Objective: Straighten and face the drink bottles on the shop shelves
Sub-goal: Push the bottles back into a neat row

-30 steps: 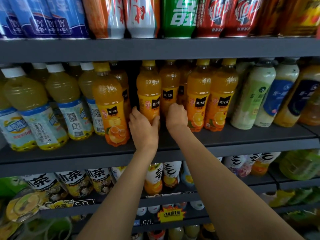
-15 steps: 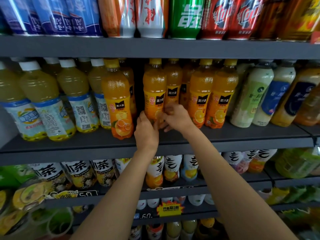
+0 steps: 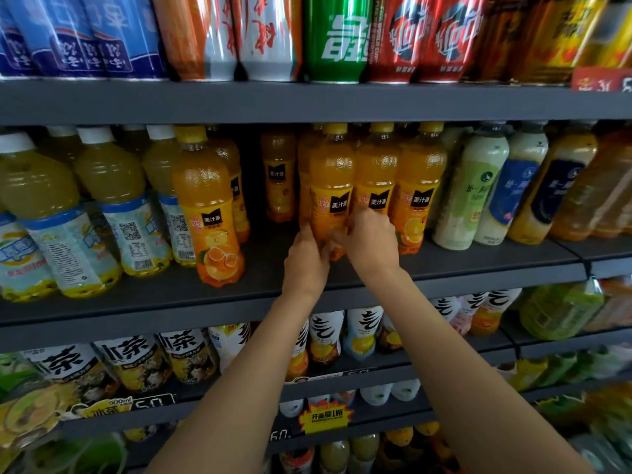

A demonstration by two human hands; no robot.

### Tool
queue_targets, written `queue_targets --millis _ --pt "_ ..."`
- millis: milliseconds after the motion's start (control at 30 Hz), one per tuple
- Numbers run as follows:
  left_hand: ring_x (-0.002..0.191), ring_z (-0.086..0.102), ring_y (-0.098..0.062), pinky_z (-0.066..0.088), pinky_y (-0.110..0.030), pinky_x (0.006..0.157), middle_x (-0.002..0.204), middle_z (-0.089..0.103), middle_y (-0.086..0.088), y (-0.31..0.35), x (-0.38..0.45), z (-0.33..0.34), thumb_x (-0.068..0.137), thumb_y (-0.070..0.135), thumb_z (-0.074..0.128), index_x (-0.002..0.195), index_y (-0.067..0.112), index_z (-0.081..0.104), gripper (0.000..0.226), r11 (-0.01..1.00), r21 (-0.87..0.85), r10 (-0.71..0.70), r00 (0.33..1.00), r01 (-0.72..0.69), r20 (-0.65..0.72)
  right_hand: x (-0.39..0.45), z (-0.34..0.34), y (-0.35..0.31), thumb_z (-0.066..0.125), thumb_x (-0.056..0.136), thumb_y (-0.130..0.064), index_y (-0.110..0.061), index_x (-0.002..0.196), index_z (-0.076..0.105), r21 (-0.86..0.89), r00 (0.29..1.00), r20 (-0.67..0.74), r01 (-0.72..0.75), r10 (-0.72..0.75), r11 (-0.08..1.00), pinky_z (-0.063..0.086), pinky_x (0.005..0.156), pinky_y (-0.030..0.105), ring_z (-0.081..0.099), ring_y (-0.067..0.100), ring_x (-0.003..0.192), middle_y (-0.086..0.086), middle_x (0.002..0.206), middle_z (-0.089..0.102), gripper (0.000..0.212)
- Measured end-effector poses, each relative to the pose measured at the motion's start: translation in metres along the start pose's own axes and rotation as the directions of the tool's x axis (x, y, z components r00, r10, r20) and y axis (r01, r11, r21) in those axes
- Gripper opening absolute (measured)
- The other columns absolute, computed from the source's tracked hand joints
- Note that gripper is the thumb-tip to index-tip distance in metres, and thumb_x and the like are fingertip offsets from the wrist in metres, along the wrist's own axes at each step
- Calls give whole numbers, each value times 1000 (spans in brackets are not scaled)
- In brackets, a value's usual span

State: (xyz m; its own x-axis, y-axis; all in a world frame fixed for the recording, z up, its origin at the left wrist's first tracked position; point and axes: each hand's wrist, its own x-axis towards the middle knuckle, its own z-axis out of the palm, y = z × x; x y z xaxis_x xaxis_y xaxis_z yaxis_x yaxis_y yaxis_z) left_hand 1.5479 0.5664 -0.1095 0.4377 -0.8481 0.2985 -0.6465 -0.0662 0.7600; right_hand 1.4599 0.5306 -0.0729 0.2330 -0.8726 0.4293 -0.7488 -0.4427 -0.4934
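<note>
An orange juice bottle (image 3: 331,186) with a yellow cap stands on the middle grey shelf (image 3: 239,302), its black label patch facing me. My left hand (image 3: 306,260) grips its lower left side and my right hand (image 3: 371,242) grips its lower right side. It now touches two more orange juice bottles (image 3: 376,172) on its right. Another orange juice bottle (image 3: 208,213) stands alone at the shelf front to the left. A further one (image 3: 278,176) sits deep in the gap between them.
Pale yellow drinks with white caps (image 3: 109,206) fill the shelf's left part, with cream and blue-labelled bottles (image 3: 478,193) to the right. Cans (image 3: 335,35) line the shelf above. Tea bottles (image 3: 136,360) and price tags (image 3: 325,417) fill the shelves below.
Both hands have slid the held orange juice bottle rightward against its neighbours and turned its label forward. The view has shifted so the shelf sits further right.
</note>
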Motion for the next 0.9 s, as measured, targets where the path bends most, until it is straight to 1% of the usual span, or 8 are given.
queue_targets --millis 133,200,267,333,433,533,667,900 --pt "125 46 -30 38 -37 97 139 44 -12 3 -4 -4 97 17 47 144 10 28 52 1000 12 21 999 -21 46 -8 -3 0 68 82 -34 -8 86 58 32 997 -73 19 -17 999 44 62 33 62 30 82 10 85 65 27" --pt "122 48 -28 40 -35 95 139 43 -12 6 -15 -12 97 13 45 143 7 30 49 992 66 110 990 -104 -88 -12 -4 -8 66 84 -35 -9 81 59 113 990 -120 91 -77 989 47 60 35 62 26 74 8 77 65 27" --pt "113 53 -24 44 -35 91 126 52 -14 5 -31 -30 93 3 47 132 3 44 39 967 81 256 910 -243 -327 -15 -3 -22 65 86 -32 -9 81 61 235 978 -133 187 -159 954 50 60 37 61 22 66 7 73 66 25" --pt "103 51 -20 42 -35 88 110 54 -14 -7 -43 -53 84 -5 51 117 1 53 33 943 113 322 769 -314 -552 -16 5 -42 67 85 -28 -9 92 62 366 970 -45 239 -239 900 53 64 34 60 15 69 5 83 67 21" --pt "102 47 -27 39 -37 91 107 47 -19 -29 -44 -86 78 -8 51 108 -1 50 31 977 34 169 672 -209 -721 -20 30 -76 72 80 -29 -10 120 53 460 918 232 187 -321 868 51 76 31 60 17 98 7 114 59 48" --pt "110 46 -26 35 -22 93 115 47 -18 -43 -38 -103 88 -2 47 116 -4 47 28 990 -90 20 750 -107 -662 -28 55 -105 71 79 -39 -9 125 45 460 902 328 108 -282 881 49 88 46 58 30 108 12 119 57 60" --pt "108 49 -9 35 -12 91 115 54 0 -54 -32 -108 97 1 37 127 4 49 33 984 -138 15 826 -111 -563 -27 63 -117 68 79 -46 -7 115 45 337 947 277 61 -161 939 50 82 46 61 34 100 13 110 62 57" --pt "120 49 -27 31 -14 94 130 51 -17 -51 -11 -92 97 5 40 137 -1 40 40 1000 -18 9 904 -19 -428 -24 32 -71 72 77 -41 -1 114 41 142 991 133 -29 10 990 47 77 39 59 36 101 18 111 60 63"
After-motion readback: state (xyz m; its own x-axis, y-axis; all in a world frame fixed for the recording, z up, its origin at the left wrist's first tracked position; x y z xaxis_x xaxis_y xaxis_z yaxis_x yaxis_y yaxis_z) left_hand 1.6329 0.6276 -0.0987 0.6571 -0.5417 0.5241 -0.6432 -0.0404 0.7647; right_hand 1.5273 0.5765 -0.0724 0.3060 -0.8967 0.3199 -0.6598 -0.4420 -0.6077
